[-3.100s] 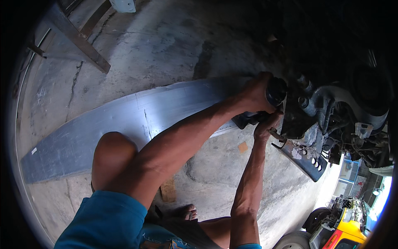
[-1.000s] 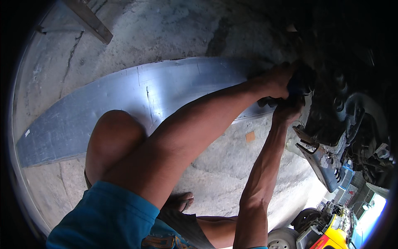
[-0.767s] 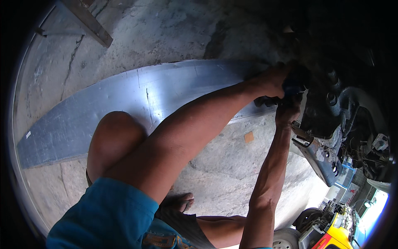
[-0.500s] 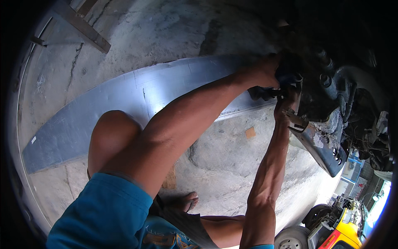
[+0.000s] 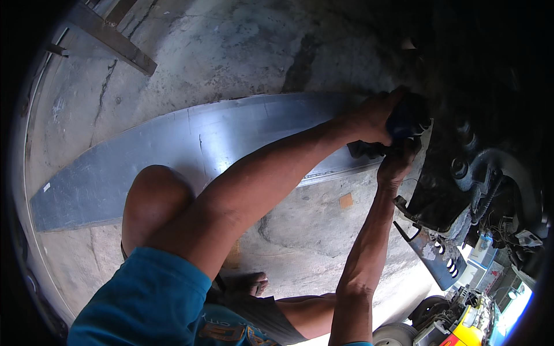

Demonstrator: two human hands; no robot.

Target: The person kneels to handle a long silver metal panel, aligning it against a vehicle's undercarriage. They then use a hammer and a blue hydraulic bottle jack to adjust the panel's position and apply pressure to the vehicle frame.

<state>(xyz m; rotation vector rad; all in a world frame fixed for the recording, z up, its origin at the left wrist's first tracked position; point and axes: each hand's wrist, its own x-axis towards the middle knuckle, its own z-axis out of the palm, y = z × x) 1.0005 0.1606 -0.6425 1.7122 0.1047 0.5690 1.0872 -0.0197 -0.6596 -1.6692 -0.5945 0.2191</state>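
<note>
My left hand (image 5: 382, 116) is closed round a dark blue and black tool (image 5: 407, 117). This looks like a power tool, but deep shadow hides its exact kind. A black part (image 5: 365, 150) juts out below my left wrist. Close under the tool, my right hand (image 5: 398, 162) has its fingers curled upward against it; what they grip is hidden. Both hands are beside the dark underside of a vehicle, near a metal bracket with a row of holes (image 5: 443, 262).
A long grey metal sheet (image 5: 138, 167) lies on the cracked concrete floor (image 5: 300, 225) under my arms. A steel beam (image 5: 124, 49) stands at the far left. Hoses and a curved metal arm (image 5: 508, 167) hang at the right. A yellow and red vehicle (image 5: 470, 331) is at lower right.
My view has shifted, so the bracket and vehicle parts appear lower. The blue tool shows more clearly in my left hand. My right hand stays close beneath it.
</note>
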